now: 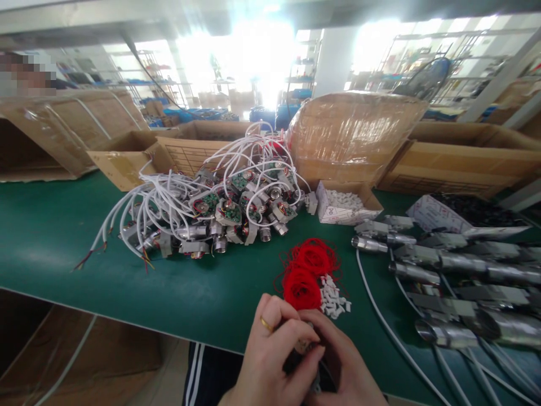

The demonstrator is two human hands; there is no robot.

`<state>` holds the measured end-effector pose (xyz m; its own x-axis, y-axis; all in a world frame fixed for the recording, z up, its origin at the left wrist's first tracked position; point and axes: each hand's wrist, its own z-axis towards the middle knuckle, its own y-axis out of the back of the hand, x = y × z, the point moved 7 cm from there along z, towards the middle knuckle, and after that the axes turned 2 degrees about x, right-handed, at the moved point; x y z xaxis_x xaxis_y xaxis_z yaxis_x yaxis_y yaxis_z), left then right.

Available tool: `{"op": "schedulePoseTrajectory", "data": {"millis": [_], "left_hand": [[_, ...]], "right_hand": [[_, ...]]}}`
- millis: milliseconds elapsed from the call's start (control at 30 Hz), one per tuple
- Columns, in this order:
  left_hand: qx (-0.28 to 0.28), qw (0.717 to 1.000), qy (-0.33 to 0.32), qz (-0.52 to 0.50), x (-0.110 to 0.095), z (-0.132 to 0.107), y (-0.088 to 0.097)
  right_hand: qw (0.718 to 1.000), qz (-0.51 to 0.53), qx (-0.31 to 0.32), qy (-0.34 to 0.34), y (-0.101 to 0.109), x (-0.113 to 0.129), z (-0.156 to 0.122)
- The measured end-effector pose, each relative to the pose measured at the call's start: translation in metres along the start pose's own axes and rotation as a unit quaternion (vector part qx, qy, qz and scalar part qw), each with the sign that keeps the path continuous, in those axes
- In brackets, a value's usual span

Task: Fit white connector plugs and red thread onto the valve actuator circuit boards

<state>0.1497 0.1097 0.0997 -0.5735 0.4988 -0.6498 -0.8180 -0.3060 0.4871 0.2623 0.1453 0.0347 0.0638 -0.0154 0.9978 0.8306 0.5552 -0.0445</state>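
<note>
At six o'clock in the view, a small grey part (316,384) is held between two bare hands, close to the near edge of the green tabletop (228,296), and is mostly covered by them. By the left hand (274,347), on which a gold ring (266,323) is worn, the part is pinched, with the thumb and forefinger drawn nearly together. By the right hand (349,363) it is cupped from the far side, with the fingers bent around it; what is touched by their tips cannot be told.

Taken from the hands, coils of thin red wire (302,288) are set at twelve o'clock, just beyond the knuckles, and small white connector pieces (333,299) are strewn at one o'clock, beside the coils. Farther out at one o'clock, more white pieces are held in a low white-sided box (338,213). At eleven o'clock, circuit-board assemblies (228,212) with white cables (163,194) are heaped. At two o'clock, grey-and-silver cylindrical assemblies (448,334) are laid in rows, and behind them a shallow tray (437,215) is filled with black parts (477,211).
</note>
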Motion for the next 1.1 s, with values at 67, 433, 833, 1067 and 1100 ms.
{"op": "schedulePoseTrajectory", "data": {"millis": [67, 433, 833, 1067, 1100], "left_hand": [[-0.003, 1.0, -0.02, -0.011, -0.002, 0.002, 0.001], [-0.062, 0.991, -0.103, 0.055, -0.01, -0.028, 0.004], [-0.046, 0.994, 0.042, -0.091, 0.022, -0.018, 0.012], [0.042, 0.992, 0.067, -0.095, 0.036, -0.028, 0.002], [0.065, 0.991, 0.074, -0.094, 0.039, -0.031, 0.0]], "right_hand": [[1.0, 0.006, 0.006, -0.023, -0.001, -0.001, 0.002], [0.996, 0.063, 0.006, -0.071, -0.003, -0.003, -0.001], [0.998, 0.041, 0.013, -0.035, -0.002, -0.009, -0.001], [0.996, 0.074, -0.014, -0.04, 0.002, -0.017, -0.001], [0.998, 0.05, -0.017, -0.025, 0.005, -0.016, -0.001]]}}
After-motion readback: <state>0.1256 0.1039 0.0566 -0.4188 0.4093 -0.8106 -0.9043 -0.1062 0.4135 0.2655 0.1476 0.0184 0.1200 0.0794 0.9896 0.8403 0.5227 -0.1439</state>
